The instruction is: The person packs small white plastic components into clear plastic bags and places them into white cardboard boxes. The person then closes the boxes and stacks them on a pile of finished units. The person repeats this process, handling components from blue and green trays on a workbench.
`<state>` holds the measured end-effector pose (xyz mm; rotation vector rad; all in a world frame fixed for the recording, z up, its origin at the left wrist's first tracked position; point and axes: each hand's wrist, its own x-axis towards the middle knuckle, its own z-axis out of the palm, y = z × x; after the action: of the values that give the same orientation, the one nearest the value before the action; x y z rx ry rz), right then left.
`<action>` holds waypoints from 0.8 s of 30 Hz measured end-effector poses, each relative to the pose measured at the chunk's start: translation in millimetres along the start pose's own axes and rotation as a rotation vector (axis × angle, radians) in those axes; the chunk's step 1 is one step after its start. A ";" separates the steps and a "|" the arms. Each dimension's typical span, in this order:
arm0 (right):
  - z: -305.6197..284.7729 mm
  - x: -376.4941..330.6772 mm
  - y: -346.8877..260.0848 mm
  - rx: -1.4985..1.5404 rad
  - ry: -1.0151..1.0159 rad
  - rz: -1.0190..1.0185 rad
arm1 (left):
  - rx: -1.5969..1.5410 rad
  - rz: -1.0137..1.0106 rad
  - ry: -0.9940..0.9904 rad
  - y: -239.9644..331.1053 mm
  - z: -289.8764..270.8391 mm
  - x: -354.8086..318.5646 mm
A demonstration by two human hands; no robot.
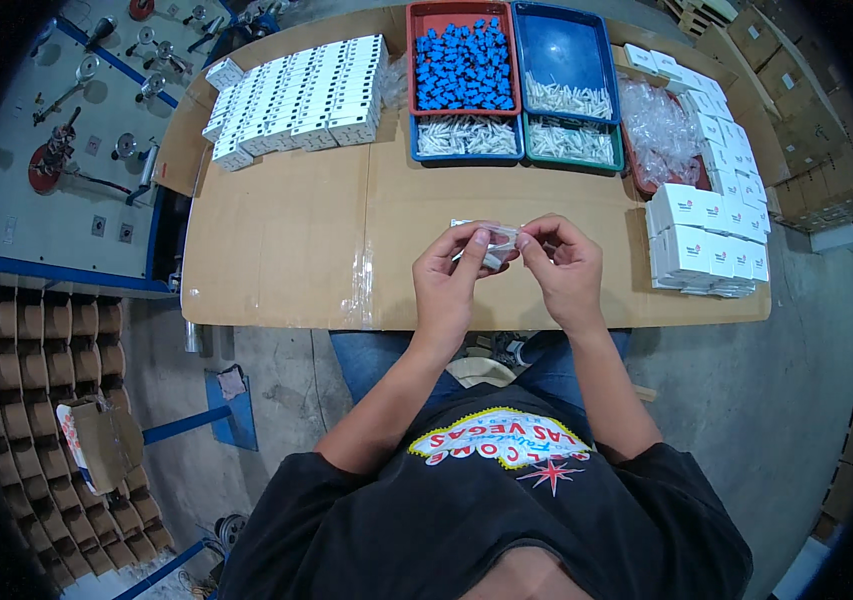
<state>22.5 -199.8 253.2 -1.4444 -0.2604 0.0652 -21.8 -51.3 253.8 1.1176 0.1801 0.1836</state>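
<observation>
Clear packet: a small see-through plastic packet (pixel 495 245) with pale contents sat above the near middle of the cardboard-covered table (pixel 286 240), pinched between both hands.
Left hand: the left hand (pixel 449 275) had thumb and fingertips closed on the packet's left end.
Right hand: the right hand (pixel 564 265) had its fingers pressed together on the packet's right end.
Hard to make out: the packet's contents were mostly covered by fingers.
Boxes, right: a stack of small white boxes (pixel 704 250) with red and blue marks lay just right of the hands.
Boxes, far left: rows of white boxes (pixel 298 95) filled the far left of the table.
Trays: a red tray (pixel 414 60) held blue parts (pixel 463 65); the blue tray (pixel 566 45) and green tray (pixel 574 140) held white pieces.
Bags: clear bags (pixel 658 130) lay beside the trays.
Cut off: brown cartons (pixel 806 120) bent away at the right rim.
</observation>
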 end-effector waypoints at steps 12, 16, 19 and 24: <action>11.0 -1.2 -7.9 0.138 -0.013 0.063 | -0.046 -0.011 0.039 -7.0 -1.1 -0.3; 7.7 -0.4 -0.7 0.085 -0.017 0.003 | -0.044 -0.029 0.005 -2.3 0.2 -0.7; 10.7 -0.9 -3.3 0.050 0.011 0.009 | 0.035 0.013 0.023 2.6 1.3 -1.2; 8.0 -2.2 -1.0 0.046 -0.025 0.037 | 0.109 0.107 0.052 -2.1 -5.4 0.7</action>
<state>18.5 -192.6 254.7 -1.4039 -0.2513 0.1191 -22.2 -47.4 249.6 1.2322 0.1784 0.3011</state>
